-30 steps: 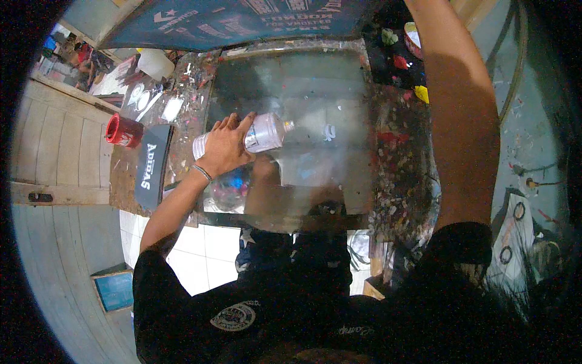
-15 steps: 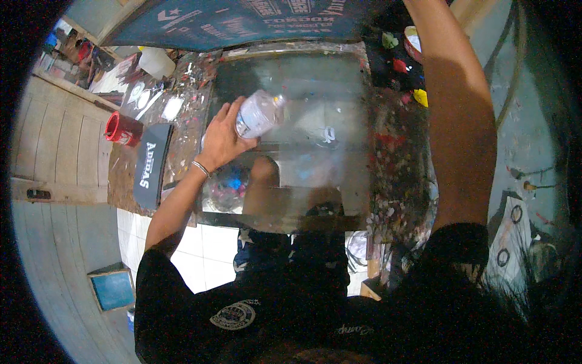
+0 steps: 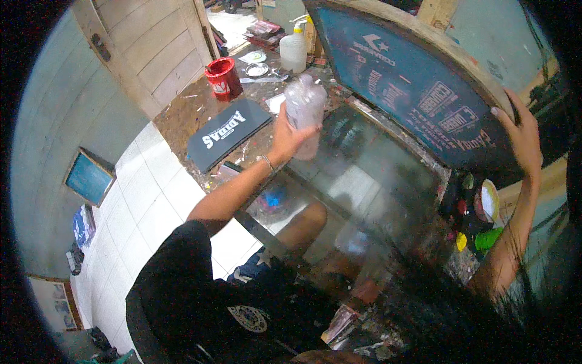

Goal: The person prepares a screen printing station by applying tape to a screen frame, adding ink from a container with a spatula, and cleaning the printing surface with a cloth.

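"Status from the head view, the only one on my feed?"

"I have the left hand (image 3: 291, 138) wrapped around a clear plastic bottle (image 3: 306, 97), roughly upright over the left part of the glass pane (image 3: 400, 176). Motion blur hides its cap end, and I can't tell whether its base touches the glass."

"And the right hand (image 3: 522, 133)?"

"Fingers closed on the outer rim of the screen-printing frame (image 3: 406, 85). I see its blue mesh with pale stencilled lettering; the whole frame stands tilted up at the far side of the glass."

"How far along would you call it?"

"I judge it mid-way. The frame is raised and the bottle is in hand; the bottle isn't set down, and the frame isn't lowered. I can't make out whether any liquid is on the pane, as reflections cover it."

"Anything else around?"

"Left of the bottle I see a dark slab (image 3: 230, 134) with white lettering, lying flat, and a red paint can (image 3: 223, 80) beyond it. A spray bottle (image 3: 293, 53) with a yellow-and-white head stands farther back. No hand touches those three."
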The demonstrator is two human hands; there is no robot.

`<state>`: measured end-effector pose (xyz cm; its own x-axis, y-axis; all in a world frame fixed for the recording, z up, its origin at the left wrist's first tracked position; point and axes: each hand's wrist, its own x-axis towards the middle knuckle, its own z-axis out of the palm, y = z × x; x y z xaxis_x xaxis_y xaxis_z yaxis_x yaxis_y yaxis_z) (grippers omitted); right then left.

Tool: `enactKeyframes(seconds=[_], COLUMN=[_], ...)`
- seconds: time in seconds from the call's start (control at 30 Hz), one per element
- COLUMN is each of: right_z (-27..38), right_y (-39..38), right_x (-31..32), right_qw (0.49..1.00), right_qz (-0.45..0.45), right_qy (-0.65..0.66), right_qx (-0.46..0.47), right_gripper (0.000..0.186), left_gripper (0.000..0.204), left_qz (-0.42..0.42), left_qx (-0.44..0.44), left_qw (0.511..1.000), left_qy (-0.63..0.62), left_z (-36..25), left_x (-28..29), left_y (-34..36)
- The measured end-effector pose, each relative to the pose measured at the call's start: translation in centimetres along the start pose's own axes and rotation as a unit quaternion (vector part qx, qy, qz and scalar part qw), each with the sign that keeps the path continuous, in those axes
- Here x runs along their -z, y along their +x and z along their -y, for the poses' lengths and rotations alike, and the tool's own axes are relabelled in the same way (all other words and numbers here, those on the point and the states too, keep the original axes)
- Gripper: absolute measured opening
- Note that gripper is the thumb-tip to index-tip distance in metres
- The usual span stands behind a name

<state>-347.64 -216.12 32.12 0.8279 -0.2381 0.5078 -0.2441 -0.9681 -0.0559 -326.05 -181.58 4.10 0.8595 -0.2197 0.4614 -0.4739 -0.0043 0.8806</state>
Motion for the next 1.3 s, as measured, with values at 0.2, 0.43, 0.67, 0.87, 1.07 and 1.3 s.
enactKeyframes(seconds=[0.2, 0.43, 0.67, 0.87, 1.07, 1.3], right_z=[-0.9, -2.4, -2.3, -1.7, 0.0, 3.5], right_y=[0.6, 0.1, 0.1, -0.3, -1.0, -2.2], right_x=[-1.0, -0.4, -0.4, -0.8, -0.7, 0.5], right_qw=[0.999, 0.999, 0.998, 0.994, 1.000, 0.997], right_qz=[0.011, -0.013, 0.015, 0.001, -0.018, -0.073], right_qy=[0.036, 0.031, 0.020, 0.077, 0.006, 0.001], right_qx=[-0.014, -0.011, -0.051, -0.076, 0.020, 0.035], right_gripper=[0.053, 0.054, 0.059, 0.063, 0.051, 0.054], left_gripper=[0.094, 0.100, 0.105, 0.110, 0.100, 0.076], left_qz=[-0.116, -0.170, -0.190, -0.117, -0.107, 0.076], left_qx=[0.000, 0.012, 0.020, -0.001, 0.043, -0.430], left_qw=[0.987, 0.974, 0.968, 0.979, 0.923, 0.886], left_qy=[0.110, 0.148, 0.161, 0.167, 0.366, 0.154], left_z=[8.1, 14.3, 17.5, 18.3, 20.1, -11.5], left_x=[6.9, 8.8, 7.9, 8.1, 12.9, -2.7], left_y=[10.2, 19.4, 19.6, 19.6, 20.5, 8.6])
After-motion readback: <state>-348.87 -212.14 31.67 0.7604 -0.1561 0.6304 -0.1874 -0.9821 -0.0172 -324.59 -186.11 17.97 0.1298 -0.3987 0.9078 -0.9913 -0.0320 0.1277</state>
